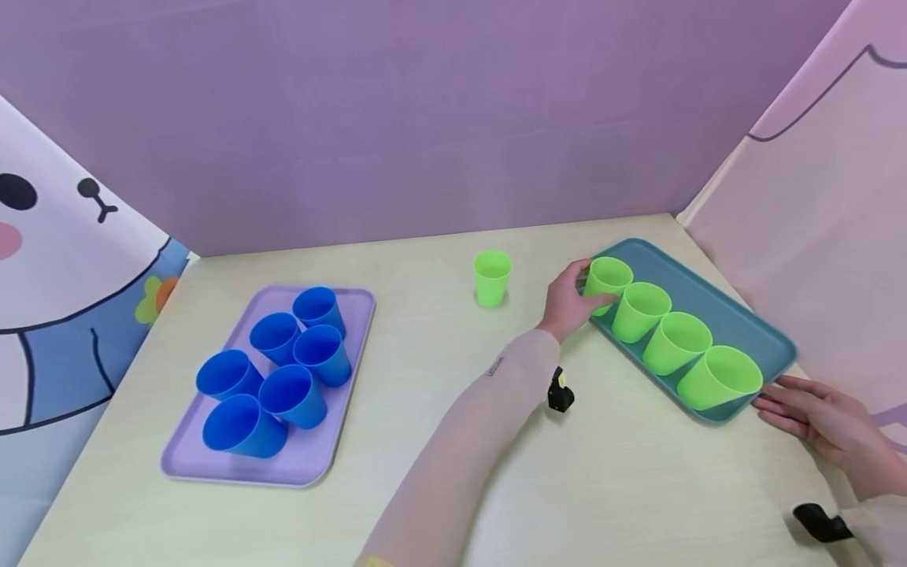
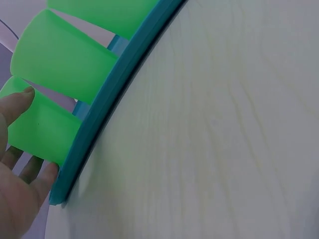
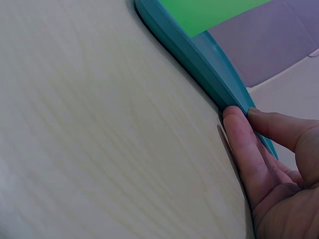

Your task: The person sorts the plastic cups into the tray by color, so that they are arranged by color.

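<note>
On the right of the table lies a teal tray (image 1: 737, 315) with several light green cups in a row along its near side. My left hand (image 1: 567, 303) holds the farthest green cup (image 1: 609, 276) of that row, thumb on one side and fingers round the other. In the left wrist view this cup (image 2: 45, 124) stands at the tray's corner. At the tray's near right end, my right hand (image 1: 825, 417) pinches the edge. The right wrist view shows the thumb on the tray rim (image 3: 209, 84) and the fingers against its outer side, low by the tabletop.
One more green cup (image 1: 492, 277) stands on the table (image 1: 425, 378), left of my left hand. Farther left, a lilac tray (image 1: 326, 461) carries several blue cups (image 1: 244, 425). A purple wall (image 1: 439, 118) borders the back, with printed panels at both sides.
</note>
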Motion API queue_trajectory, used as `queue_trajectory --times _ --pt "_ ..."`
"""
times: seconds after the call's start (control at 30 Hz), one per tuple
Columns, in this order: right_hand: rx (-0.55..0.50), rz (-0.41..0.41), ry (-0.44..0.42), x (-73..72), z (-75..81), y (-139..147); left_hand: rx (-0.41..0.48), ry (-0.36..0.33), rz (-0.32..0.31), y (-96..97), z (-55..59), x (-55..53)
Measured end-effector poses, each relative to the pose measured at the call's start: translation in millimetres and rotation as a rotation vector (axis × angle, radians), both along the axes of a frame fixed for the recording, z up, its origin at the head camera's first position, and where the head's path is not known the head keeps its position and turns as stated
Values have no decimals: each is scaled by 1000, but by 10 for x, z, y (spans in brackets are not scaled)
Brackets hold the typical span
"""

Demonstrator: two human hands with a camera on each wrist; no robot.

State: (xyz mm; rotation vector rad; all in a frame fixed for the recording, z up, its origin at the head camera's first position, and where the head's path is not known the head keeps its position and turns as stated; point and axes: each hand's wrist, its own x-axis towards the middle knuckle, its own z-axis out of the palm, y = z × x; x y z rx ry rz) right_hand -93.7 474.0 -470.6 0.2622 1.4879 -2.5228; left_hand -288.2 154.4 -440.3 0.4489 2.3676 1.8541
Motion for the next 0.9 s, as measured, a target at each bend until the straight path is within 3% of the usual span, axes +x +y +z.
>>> queue_trajectory --times 0.47,0.7,0.9 --pt "-30 -12 -7 3 7 -4 -16 -3 -39 45 -42 11" --pt "-15 -10 -4 -2 6 -16 -23 58 -59 84 -61 48" --pt "-11 -9 -1 -7 14 -18 -34 65 -69 117 -61 90"
